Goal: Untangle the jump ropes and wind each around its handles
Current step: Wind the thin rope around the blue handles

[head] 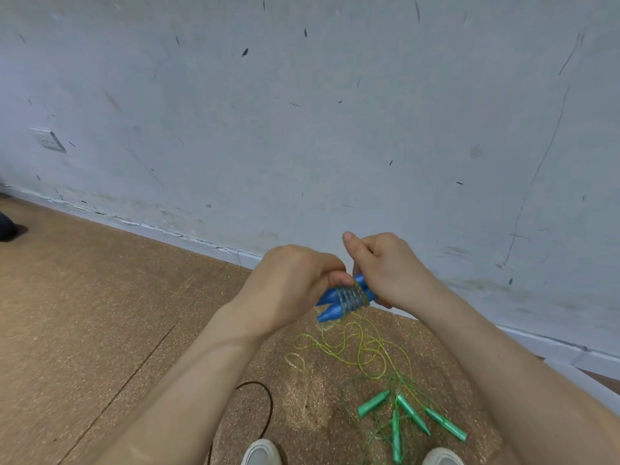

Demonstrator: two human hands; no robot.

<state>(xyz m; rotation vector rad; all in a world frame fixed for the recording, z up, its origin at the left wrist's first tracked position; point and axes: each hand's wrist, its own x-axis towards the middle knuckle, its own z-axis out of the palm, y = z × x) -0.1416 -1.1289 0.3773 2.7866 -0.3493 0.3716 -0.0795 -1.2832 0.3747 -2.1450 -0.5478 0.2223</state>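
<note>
Blue handles [335,302]: glossy plastic. Green handles [411,411]: same sheen. Cord [360,347]: translucent, shiny. Floor [100,297]: speckled, matt. Wall [302,129]: scuffed paint.

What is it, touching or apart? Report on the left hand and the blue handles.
Touching. In the head view the left hand curls its fingers round the blue handles, with no gap.

Cork floor [100,313] with green handles [373,403], yellow rope loops [365,347], black cable [270,402].

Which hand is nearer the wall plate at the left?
Left. The left hand grips the blue handles on the side toward the wall plate; the right hand holds their far end.
</note>
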